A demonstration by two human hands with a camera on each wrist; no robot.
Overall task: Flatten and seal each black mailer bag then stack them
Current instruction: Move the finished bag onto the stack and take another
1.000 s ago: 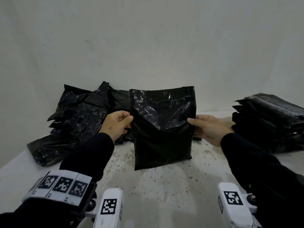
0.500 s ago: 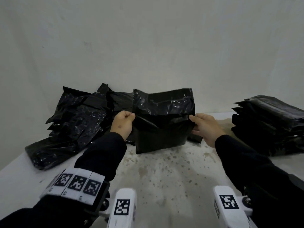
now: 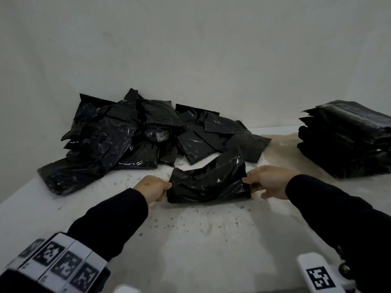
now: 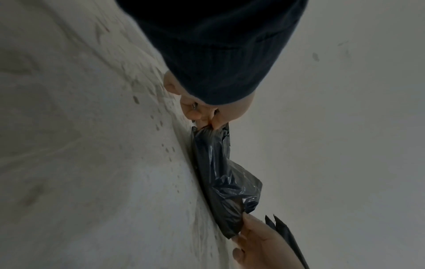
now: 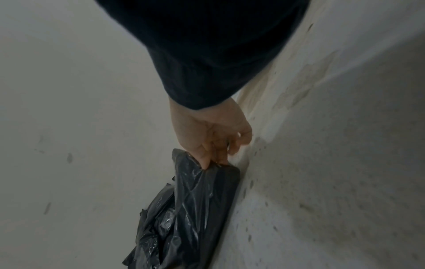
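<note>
A crumpled black mailer bag [image 3: 208, 182] lies on the white table [image 3: 201, 233], its upper part folded down toward me. My left hand [image 3: 153, 188] pinches its left edge, and my right hand [image 3: 266, 183] pinches its right edge. In the left wrist view the left hand [image 4: 208, 113] pinches the bag [image 4: 220, 174] between thumb and fingers. The right wrist view has the right hand [image 5: 214, 143] pinching the bag [image 5: 197, 203] at its corner, with the bag lying against the table.
A loose heap of black mailer bags [image 3: 131, 136] spreads over the back left of the table. A neat stack of flat bags [image 3: 347, 138] stands at the far right. A white wall [image 3: 190, 49] rises right behind the table.
The bag stood upright between my hands a second ago. Both hands have since brought it down onto the table, with its top folding over, and they are lower and nearer me.
</note>
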